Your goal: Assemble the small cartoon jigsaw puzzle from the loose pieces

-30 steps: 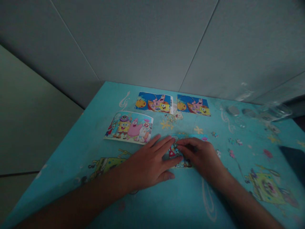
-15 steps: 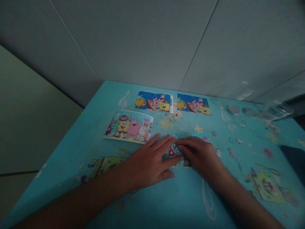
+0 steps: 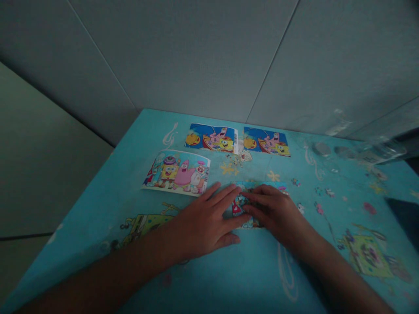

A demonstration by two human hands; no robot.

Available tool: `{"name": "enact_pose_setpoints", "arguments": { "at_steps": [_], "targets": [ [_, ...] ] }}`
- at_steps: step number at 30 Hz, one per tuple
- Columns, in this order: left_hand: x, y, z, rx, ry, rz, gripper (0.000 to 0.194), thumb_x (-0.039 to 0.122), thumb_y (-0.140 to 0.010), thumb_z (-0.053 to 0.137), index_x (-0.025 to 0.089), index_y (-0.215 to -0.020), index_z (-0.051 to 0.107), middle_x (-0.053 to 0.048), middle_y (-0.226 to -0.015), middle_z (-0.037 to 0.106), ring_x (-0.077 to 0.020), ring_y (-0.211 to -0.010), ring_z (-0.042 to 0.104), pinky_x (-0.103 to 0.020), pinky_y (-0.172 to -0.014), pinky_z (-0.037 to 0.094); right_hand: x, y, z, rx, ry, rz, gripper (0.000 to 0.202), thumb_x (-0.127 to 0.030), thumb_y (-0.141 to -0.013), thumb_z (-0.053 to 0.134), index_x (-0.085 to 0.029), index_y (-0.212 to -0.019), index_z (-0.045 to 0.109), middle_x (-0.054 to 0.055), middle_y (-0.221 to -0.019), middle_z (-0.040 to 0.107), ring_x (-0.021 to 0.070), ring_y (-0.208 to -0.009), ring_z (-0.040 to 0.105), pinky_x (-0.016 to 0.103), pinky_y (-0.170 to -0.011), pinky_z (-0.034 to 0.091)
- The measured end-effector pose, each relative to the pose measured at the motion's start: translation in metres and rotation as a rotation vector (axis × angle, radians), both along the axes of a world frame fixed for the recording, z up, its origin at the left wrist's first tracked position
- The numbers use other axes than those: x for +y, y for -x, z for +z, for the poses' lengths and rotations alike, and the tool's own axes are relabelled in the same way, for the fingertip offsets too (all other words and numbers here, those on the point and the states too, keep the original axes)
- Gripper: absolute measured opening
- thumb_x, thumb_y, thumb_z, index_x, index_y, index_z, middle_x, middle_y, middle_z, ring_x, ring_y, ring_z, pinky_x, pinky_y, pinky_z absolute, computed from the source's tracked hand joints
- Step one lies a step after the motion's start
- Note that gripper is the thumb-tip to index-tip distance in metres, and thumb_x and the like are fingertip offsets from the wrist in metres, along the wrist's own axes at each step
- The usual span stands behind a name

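Observation:
A partly covered cartoon jigsaw picture (image 3: 239, 206) lies flat under both hands. My left hand (image 3: 212, 220) rests with spread fingers over its left edge. The fingertips of my right hand (image 3: 273, 207) touch its surface, thumb and index finger a little apart; nothing shows between them. Left of the hands lies a picture card (image 3: 178, 172) with cartoon characters. Several loose puzzle pieces, among them a pink one (image 3: 318, 208) and a white one (image 3: 300, 208), lie to the right of my right hand.
A blue picture card (image 3: 211, 138) and a matching blue picture (image 3: 266, 141) lie at the back of the turquoise table (image 3: 98, 209). A clear plastic container (image 3: 381, 152) stands back right, near a dark flat object (image 3: 402, 218). A grey wall (image 3: 196, 56) rises behind.
The thumb and index finger of my right hand have moved apart, with the thumb lower on the picture. My left hand has stayed in place.

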State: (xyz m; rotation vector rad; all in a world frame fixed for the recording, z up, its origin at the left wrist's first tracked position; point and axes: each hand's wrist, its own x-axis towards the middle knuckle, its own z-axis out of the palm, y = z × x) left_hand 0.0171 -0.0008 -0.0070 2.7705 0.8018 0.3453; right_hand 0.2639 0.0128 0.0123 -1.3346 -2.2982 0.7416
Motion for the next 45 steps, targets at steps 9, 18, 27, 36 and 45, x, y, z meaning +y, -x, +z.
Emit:
{"name": "enact_pose_setpoints", "arguments": {
  "at_steps": [9,18,27,36,45],
  "targets": [
    [0.001,0.001,0.001,-0.015,0.004,0.000,0.054,0.051,-0.103,0.061,0.027,-0.150,0.053,-0.023,-0.168,0.028,-0.0391,-0.158,0.025,-0.066,-0.124,0.024,0.004,-0.005,0.002,0.050,0.084,0.025,0.028,-0.020,-0.099,0.067,-0.028,-0.124,0.076,0.004,-0.100,0.070,0.0173,-0.083,0.067,0.030,-0.074,0.052],
    [0.000,0.000,0.002,0.000,-0.006,-0.002,0.052,0.052,-0.104,0.057,0.029,-0.151,0.052,-0.024,-0.167,0.030,-0.0392,-0.158,0.024,-0.066,-0.123,0.024,0.003,-0.001,0.012,0.208,0.314,-0.181,0.017,-0.033,-0.098,0.065,-0.021,-0.096,0.077,0.002,-0.085,0.076,0.0175,-0.074,0.067,0.030,-0.069,0.051],
    [0.000,-0.001,0.002,-0.012,-0.002,-0.004,0.051,0.050,-0.102,0.061,0.027,-0.148,0.054,-0.023,-0.166,0.033,-0.0385,-0.157,0.027,-0.066,-0.124,0.024,0.004,0.001,0.004,0.130,0.187,-0.070,0.025,-0.019,-0.099,0.062,-0.026,-0.119,0.076,0.004,-0.101,0.070,0.0165,-0.082,0.067,0.031,-0.076,0.052],
    [0.000,0.000,0.001,-0.003,0.003,-0.009,0.053,0.052,-0.104,0.058,0.028,-0.151,0.051,-0.022,-0.169,0.026,-0.0385,-0.158,0.024,-0.066,-0.124,0.023,0.004,0.003,-0.001,0.080,0.180,-0.119,0.017,-0.021,-0.097,0.066,-0.024,-0.110,0.078,0.004,-0.101,0.070,0.0164,-0.078,0.066,0.031,-0.073,0.051],
    [0.001,-0.001,0.004,-0.002,0.007,-0.006,0.053,0.051,-0.103,0.061,0.028,-0.150,0.053,-0.021,-0.169,0.029,-0.0384,-0.158,0.024,-0.064,-0.125,0.023,0.002,0.006,0.008,0.147,0.177,-0.151,0.015,-0.023,-0.098,0.062,-0.022,-0.099,0.077,0.005,-0.097,0.076,0.0204,-0.087,0.070,0.033,-0.080,0.053]
  ]
}}
